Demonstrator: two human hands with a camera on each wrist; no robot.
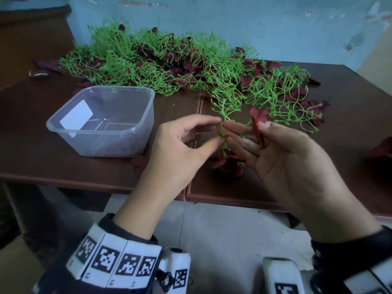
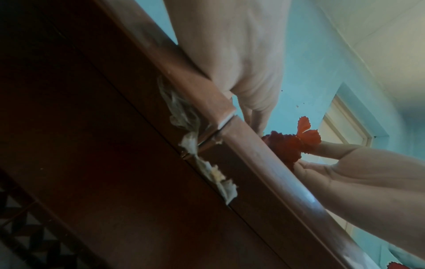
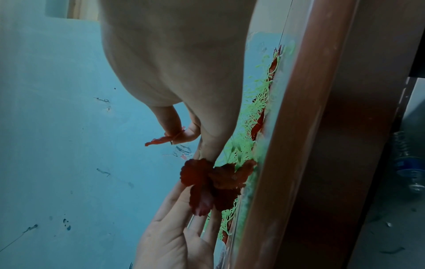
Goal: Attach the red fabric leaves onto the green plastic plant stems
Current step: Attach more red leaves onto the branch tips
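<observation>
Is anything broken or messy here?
Yes. In the left wrist view, the table edge is chipped at the joint between its two halves, with pale torn bits hanging from it. A few red leaves lie loose on the table.

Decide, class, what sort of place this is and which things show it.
Probably a small home workshop for piecework: a heap of green stems and red leaves on brown tables, against a scuffed blue wall.
</observation>
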